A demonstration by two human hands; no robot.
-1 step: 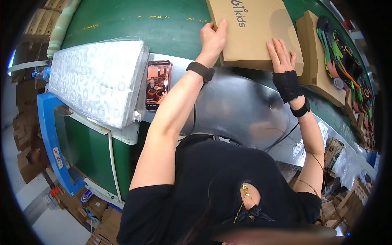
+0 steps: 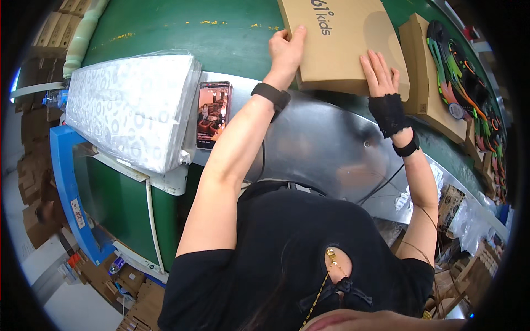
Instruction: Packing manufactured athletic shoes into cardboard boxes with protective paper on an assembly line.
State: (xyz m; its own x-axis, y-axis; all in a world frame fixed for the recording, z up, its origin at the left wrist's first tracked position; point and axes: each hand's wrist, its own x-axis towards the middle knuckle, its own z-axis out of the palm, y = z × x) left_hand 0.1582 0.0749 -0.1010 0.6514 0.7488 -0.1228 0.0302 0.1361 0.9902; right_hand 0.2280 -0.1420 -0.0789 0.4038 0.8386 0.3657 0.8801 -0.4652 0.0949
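A brown cardboard box (image 2: 345, 58) with dark lettering on its closed lid lies at the top of the view, a little right of the middle. My left hand (image 2: 285, 55) grips its left side, the thumb over the lid's edge and the other fingers bent, partly hidden. On the near right part of the lid rests my right hand (image 2: 380, 74), flat with its fingers stretched out. A black lace cuff (image 2: 388, 117) covers my right wrist.
The box lies on a green work surface (image 2: 243, 47) with a metal plate (image 2: 309, 138) nearer me. To the left are a stack of white patterned sheets (image 2: 130, 107) and a phone (image 2: 213, 113). At right, another cardboard box (image 2: 425, 83) stands beside several colourful insoles (image 2: 455, 77).
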